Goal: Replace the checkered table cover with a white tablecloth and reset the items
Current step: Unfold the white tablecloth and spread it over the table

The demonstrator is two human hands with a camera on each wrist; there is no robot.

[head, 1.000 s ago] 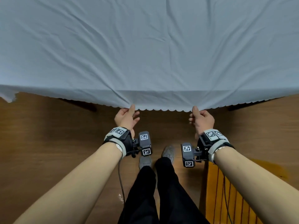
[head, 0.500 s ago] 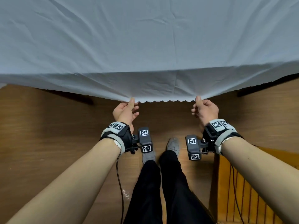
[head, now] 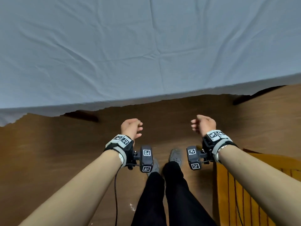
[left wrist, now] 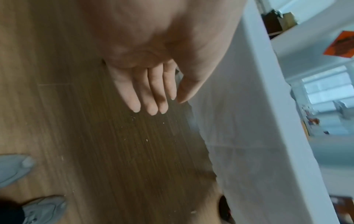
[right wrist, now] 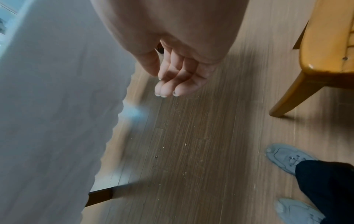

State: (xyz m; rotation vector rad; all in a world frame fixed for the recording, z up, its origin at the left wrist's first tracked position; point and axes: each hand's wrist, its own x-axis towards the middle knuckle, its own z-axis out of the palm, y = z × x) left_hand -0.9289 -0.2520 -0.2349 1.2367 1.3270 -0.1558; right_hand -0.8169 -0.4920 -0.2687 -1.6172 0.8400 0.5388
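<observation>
Fingers (left wrist: 149, 94) of the left hand (head: 131, 128) are straight and close together, holding nothing, and they point down over the wooden floor (head: 48, 152). The thumb of this hand is just beside the hanging side of the white tablecloth (head: 146, 46), but I cannot tell if it touches the cloth. Fingers (right wrist: 172, 84) of the right hand (head: 204, 125) are loosely bent, also with nothing in them, a little apart from the cloth edge.

Both hands are in the air in front of the near edge of the table, and between them is free space above the floor. The white tablecloth covers the whole table top that is visible. It has soft wrinkles and one fold line across the middle. Over the near edge it hangs down, and its scalloped hem makes an uneven line: lower at the left corner, higher toward the right.

Under the hem a dark table leg (right wrist: 99, 197) is visible. The person's grey shoes (head: 175, 156) stand on the floor behind the hands, well apart from the table. A yellow wooden chair (right wrist: 329, 53) stands near the right arm, so the room on that side is narrower.
</observation>
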